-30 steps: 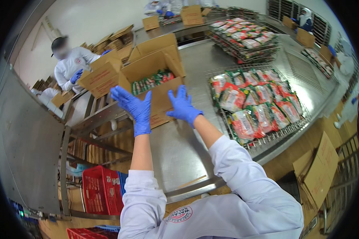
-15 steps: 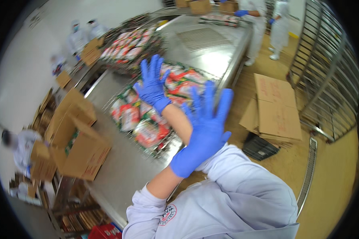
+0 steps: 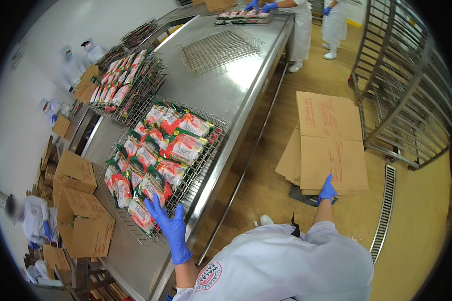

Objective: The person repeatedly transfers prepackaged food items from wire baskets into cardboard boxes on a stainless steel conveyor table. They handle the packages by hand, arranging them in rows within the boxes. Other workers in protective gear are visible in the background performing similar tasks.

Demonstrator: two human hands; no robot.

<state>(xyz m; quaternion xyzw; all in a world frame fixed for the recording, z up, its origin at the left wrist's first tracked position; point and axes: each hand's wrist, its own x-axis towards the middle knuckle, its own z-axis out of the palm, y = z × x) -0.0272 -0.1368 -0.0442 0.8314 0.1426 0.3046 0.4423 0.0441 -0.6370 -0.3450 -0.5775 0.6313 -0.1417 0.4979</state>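
The right hand had moved to flattened cartons beneath its fingertips, grip unclear, seemingly shifting work there; the left hand, fingers spread, held nothing, printed pouches just beyond them.

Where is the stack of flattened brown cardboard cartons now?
Right of centre in the head view, the brown cardboard stack lies between the steel table and the barred metal rack, left of the slotted floor drain.

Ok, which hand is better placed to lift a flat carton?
Right, probably: the right hand is at the near edge of the flat cartons; the left hand is by the packs.
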